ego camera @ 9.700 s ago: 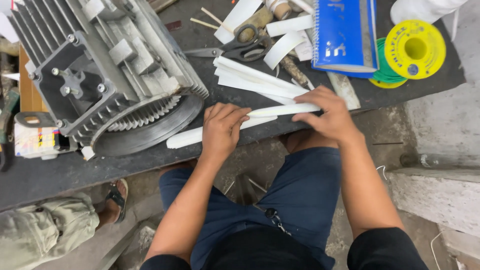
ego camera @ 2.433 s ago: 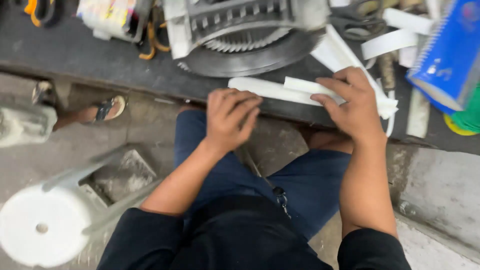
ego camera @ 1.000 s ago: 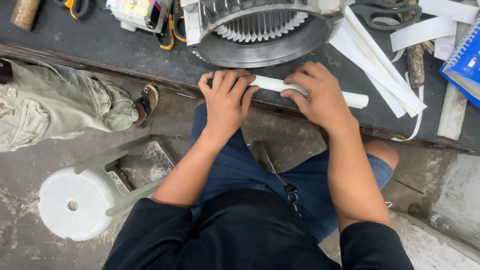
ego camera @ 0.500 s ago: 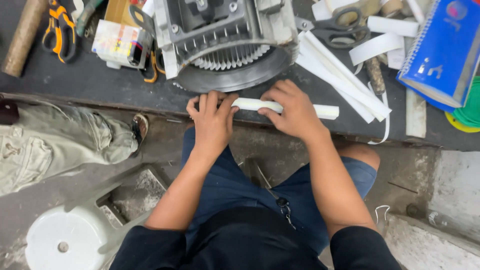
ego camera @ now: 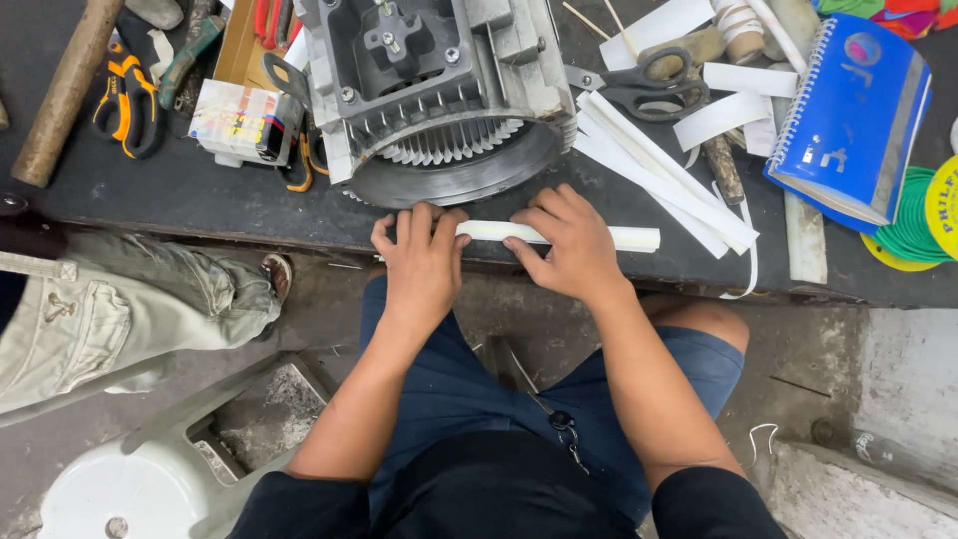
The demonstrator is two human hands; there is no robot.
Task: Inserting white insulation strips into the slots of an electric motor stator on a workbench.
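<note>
A folded white paper strip (ego camera: 559,236) lay lengthwise along the front edge of the dark workbench (ego camera: 200,200), at the centre of the frame. The left hand (ego camera: 419,262) pressed down on its left end with fingers curled and close together, the thumb tucked beside them. The right hand (ego camera: 569,245) pinched the strip just right of its middle, fingers on top and thumb at the near edge; the strip's right end stuck out free past it. Directly above the hands, just beyond the strip, stood a grey electric motor housing (ego camera: 439,90) with its ring of slotted laminations facing the bench edge. To the upper right lay more white paper strips (ego camera: 664,170), a pair of scissors (ego camera: 639,85) and a blue spiral notebook (ego camera: 853,110). In the upper left lay orange-handled pliers (ego camera: 125,105) and a wooden handle (ego camera: 65,90). At the left edge sat another person's khaki-trousered leg (ego camera: 120,309), and a white plastic stool (ego camera: 140,479) stood at lower left.
</note>
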